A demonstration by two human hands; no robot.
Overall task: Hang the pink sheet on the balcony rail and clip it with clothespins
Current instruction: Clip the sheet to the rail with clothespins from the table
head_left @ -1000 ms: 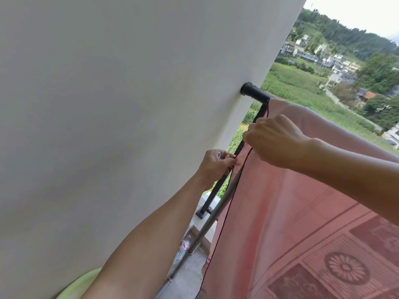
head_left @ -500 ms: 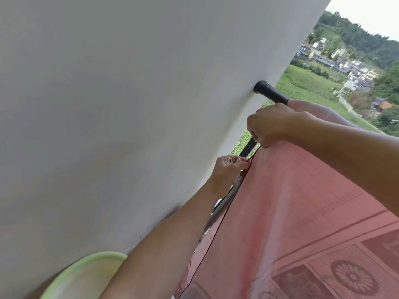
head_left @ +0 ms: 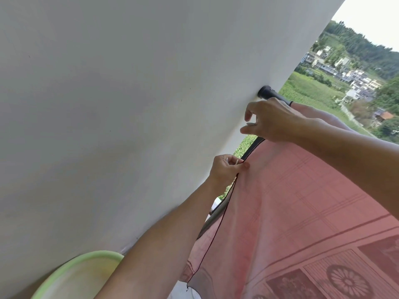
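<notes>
While the pink sheet [head_left: 302, 201] is hanging draped over the black rail [head_left: 267, 93] by the white wall [head_left: 129, 104], the left hand [head_left: 226, 171] is pinching its dark-stitched edge between curled fingers and thumb. The right hand [head_left: 274, 121] is hovering at the rail, fingers half-curled, holding a small pale piece [head_left: 251, 124] between thumb and forefinger.

This is the balcony of a home, set well above the ground. A plain white wall [head_left: 129, 104] has a black rail [head_left: 268, 94] fixed into it, and a pink sheet [head_left: 302, 201] hangs over that rail as laundry. A green basin [head_left: 86, 254] sits low by the wall. Beyond the rail lie green fields [head_left: 306, 91], a cluster of houses [head_left: 358, 80] and a wooded hillside [head_left: 356, 46].
</notes>
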